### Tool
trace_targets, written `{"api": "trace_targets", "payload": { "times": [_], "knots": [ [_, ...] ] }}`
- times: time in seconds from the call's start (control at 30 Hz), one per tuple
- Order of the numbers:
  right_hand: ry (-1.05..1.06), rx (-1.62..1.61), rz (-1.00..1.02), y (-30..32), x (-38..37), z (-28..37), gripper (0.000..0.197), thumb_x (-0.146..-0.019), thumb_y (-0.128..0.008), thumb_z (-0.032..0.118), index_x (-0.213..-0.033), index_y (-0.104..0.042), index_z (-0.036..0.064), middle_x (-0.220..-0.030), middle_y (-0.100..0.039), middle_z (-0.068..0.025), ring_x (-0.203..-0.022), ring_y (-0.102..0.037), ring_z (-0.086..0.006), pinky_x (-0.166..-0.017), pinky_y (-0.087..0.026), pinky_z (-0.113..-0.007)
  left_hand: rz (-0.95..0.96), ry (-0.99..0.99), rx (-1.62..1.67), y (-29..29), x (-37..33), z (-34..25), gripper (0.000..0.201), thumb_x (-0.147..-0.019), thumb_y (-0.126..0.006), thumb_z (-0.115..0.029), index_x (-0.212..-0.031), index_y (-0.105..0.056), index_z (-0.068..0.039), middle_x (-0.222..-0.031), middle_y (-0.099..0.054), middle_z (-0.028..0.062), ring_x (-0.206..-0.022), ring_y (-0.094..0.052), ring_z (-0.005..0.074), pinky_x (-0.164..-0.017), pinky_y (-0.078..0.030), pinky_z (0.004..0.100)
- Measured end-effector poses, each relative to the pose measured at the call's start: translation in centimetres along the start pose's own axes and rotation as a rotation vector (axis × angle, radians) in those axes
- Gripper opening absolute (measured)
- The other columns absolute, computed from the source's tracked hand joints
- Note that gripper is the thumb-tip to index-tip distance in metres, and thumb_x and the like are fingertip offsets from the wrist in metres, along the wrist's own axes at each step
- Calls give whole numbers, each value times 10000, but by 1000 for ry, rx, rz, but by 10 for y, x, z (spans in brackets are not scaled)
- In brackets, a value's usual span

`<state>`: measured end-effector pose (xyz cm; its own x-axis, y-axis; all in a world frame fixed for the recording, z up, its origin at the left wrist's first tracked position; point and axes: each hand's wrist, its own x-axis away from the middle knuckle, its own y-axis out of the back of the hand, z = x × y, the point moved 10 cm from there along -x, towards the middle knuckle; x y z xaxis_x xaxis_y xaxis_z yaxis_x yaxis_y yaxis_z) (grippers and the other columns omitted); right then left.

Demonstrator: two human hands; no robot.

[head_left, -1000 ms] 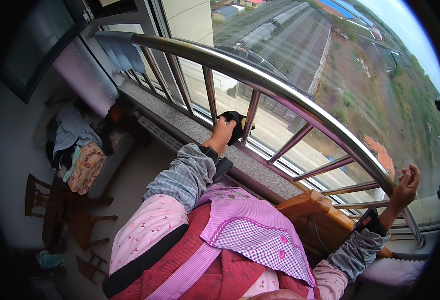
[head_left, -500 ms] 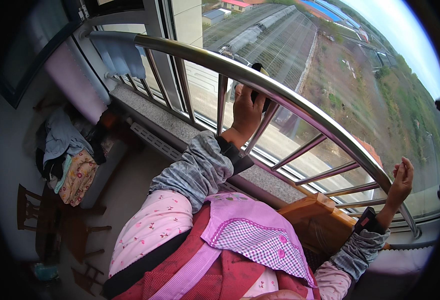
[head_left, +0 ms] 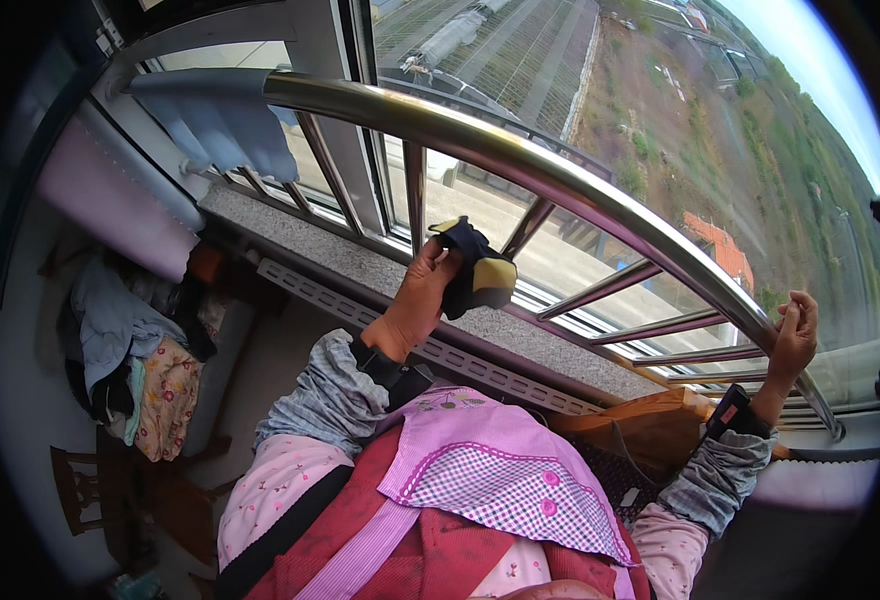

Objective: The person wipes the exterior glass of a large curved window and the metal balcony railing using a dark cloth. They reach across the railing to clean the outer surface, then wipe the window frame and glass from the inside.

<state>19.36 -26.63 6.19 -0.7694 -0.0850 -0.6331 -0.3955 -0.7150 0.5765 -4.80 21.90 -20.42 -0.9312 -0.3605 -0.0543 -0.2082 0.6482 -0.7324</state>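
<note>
In my left hand (head_left: 412, 300), closed at the pinch of thumb and fingers, hangs a dark navy and yellow piece of cloth (head_left: 480, 268). It is bunched up, and its exact kind does not show. The cloth is on the room side of the curved metal window railing (head_left: 520, 155), just above the granite sill (head_left: 300, 228). My right hand (head_left: 798, 330) is up beside the railing's right end, its fingers curled in; what is inside them, if anything, is hidden. Dark bands circle both my wrists.
A blue-grey cloth (head_left: 222, 120) drapes over the railing's left part. Below the sill runs a slotted radiator (head_left: 305, 292). Orange wooden furniture (head_left: 650, 425) stands near my right arm. At left are piled clothes (head_left: 165, 385) and a wooden chair (head_left: 80, 480).
My left hand has come back from the railing's bars toward me, down and left, bringing the dark and yellow cloth into fuller view. My right hand stays by the railing. The view has shifted.
</note>
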Motion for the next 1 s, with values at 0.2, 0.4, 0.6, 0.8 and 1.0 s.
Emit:
{"api": "trace_targets", "payload": {
  "times": [0.2, 0.4, 0.6, 0.8, 1.0],
  "knots": [
    [-46, 81, -6, 10, -3, -18, 181, -1006, -563, 132, -1132, -691, 110, -815, -637, 23, -661, -515, -49, -620, -442, -222, -146, 143, 379, 17, -29, 20, 365, -1102, -496, -286, -1401, -561, -86, -1315, -659, 68, -1189, -654, 231, -1013, -554, 379],
    [-74, 28, -20, 12, -3, -32, 172, -998, -562, 141, -1111, -691, 122, -811, -640, 26, -657, -520, -51, -617, -441, -220, -105, 150, -50, -26, -74, 8, 339, -1047, -634, -202, -1319, -554, -17, -1187, -668, 72, -1066, -663, 153, -948, -535, 305],
    [-61, 58, -31, 9, -4, -27, 172, -1000, -555, 159, -1101, -690, 128, -836, -648, 29, -670, -535, -51, -618, -448, -223, 12, -169, -47, -68, -87, -56, 252, -1046, -644, -231, -1167, -589, -18, -903, -663, 29, -779, -619, 81, -665, -491, 237],
    [-77, 0, -92, 6, 4, -12, 199, -1007, -553, 169, -1137, -693, 115, -844, -655, 28, -679, -538, -53, -625, -448, -233, -277, -244, -310, 0, -95, -20, 250, -1068, -585, -185, -1228, -644, -2, -1072, -702, 75, -926, -669, 155, -834, -557, 310],
    [-49, 77, -114, 4, 8, 2, 208, -1017, -556, 177, -1156, -699, 118, -852, -675, 4, -718, -589, -82, -663, -473, -261, -505, -100, -311, 56, -79, 25, 233, -1052, -564, -149, -1223, -623, -1, -1095, -688, 77, -979, -645, 187, -871, -527, 315]
  ]
}}
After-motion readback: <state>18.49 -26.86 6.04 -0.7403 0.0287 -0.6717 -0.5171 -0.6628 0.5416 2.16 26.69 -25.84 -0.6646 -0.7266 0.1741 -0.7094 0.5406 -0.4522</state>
